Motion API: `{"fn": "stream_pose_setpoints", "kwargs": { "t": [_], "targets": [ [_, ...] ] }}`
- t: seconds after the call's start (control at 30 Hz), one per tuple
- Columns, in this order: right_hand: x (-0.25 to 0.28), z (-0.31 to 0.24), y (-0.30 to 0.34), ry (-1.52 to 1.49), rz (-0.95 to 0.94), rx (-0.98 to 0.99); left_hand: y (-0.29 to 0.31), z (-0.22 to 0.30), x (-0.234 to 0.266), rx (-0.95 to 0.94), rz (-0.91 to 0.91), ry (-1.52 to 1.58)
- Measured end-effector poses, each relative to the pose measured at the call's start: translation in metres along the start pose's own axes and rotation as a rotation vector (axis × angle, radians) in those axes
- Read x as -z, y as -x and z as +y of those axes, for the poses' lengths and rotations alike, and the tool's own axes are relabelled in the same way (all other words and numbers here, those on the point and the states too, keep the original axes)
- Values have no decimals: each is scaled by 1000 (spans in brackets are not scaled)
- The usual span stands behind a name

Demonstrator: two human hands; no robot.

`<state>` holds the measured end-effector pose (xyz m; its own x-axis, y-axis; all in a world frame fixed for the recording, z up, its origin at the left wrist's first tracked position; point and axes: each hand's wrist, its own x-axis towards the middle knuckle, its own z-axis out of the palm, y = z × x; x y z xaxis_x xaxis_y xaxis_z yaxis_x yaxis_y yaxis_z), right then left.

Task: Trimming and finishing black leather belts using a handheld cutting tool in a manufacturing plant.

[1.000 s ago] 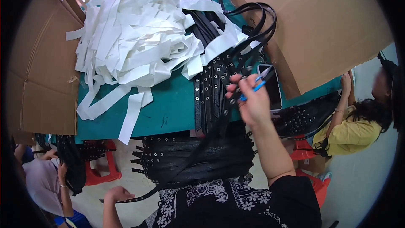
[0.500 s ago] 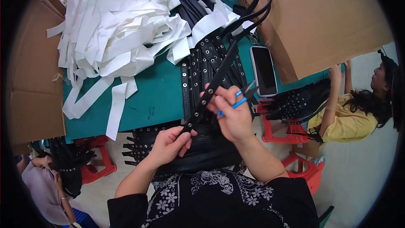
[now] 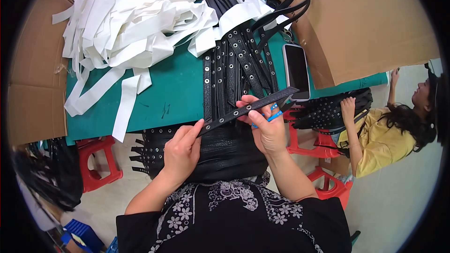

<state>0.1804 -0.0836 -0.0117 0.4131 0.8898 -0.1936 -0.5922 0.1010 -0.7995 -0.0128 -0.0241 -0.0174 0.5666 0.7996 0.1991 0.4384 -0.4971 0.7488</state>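
My left hand (image 3: 182, 149) pinches the lower end of a black strap with metal eyelets (image 3: 267, 100). The strap slants up to the right across my right hand (image 3: 269, 133), which is closed on it with thumb and fingers. Blue-handled scissors (image 3: 273, 117) are hooked on that same hand's fingers, their blades partly hidden behind the strap. A thick bundle of black straps (image 3: 220, 157) lies across my lap, eyelet ends to the left. Beyond my hands, more eyelet straps (image 3: 216, 79) lie in a row on the green table (image 3: 164, 91).
White strips (image 3: 136, 28) are heaped at the table's far left. A phone (image 3: 297, 68) lies right of the straps, beside a brown cardboard box (image 3: 365, 28). Another cardboard box (image 3: 37, 65) stands left. Red stools (image 3: 101, 164) flank the table. A person in yellow (image 3: 379, 133) handles black straps at right.
The strap has swung from steep to a flatter slant, its free end now lower and farther right. My left hand has moved slightly left and up. The view has shifted slightly.
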Motion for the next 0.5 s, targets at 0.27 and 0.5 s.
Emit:
{"fn": "stream_pose_setpoints", "kwargs": {
  "t": [0.27,0.5],
  "targets": [
    [21,-11,16,200,221,219,0,1,-5,51,-122,85],
    [122,-83,113,1319,669,21,-5,15,-12,425,-982,633]
  ]
}}
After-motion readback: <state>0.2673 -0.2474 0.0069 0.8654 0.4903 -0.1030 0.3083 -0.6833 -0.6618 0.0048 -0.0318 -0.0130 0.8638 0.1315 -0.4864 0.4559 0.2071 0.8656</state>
